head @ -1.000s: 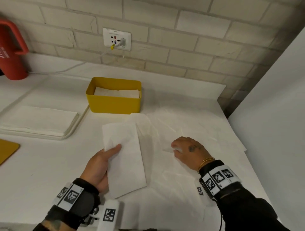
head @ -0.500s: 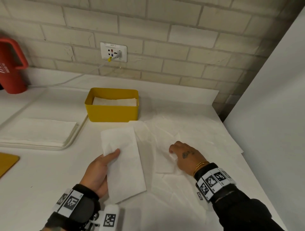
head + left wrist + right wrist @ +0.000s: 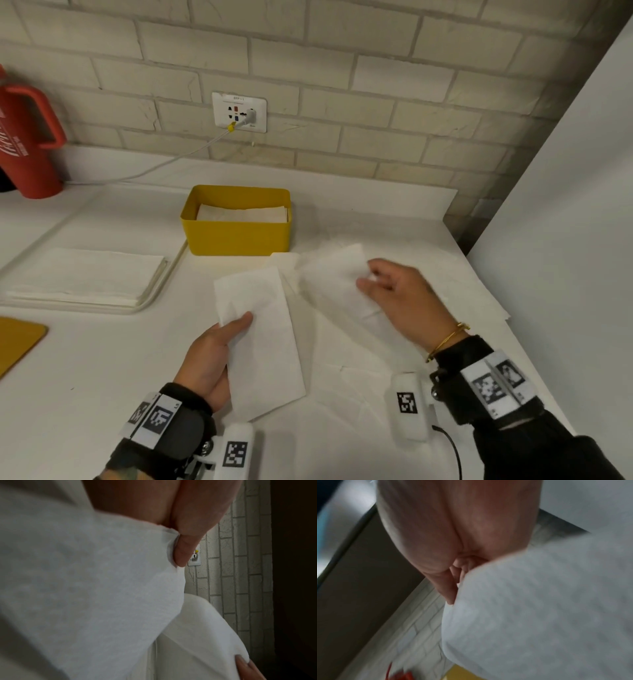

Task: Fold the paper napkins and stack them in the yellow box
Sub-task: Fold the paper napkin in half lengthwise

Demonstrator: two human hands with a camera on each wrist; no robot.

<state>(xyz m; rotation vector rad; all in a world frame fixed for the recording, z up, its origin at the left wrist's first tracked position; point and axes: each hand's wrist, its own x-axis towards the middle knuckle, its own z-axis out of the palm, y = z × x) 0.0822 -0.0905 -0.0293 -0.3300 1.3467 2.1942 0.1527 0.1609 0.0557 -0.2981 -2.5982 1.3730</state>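
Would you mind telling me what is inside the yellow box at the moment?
The yellow box holds a stack of folded white napkins, lying flat below the rim. Only the top one shows; the front wall hides how many lie beneath, and the floor of the box.

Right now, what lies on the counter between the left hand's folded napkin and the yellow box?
Head view: only bare white counter separates the folded napkin held by the left hand from the yellow box.

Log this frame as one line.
left hand grips folded napkin | right hand pinches second napkin, lifted | yellow box holds napkins
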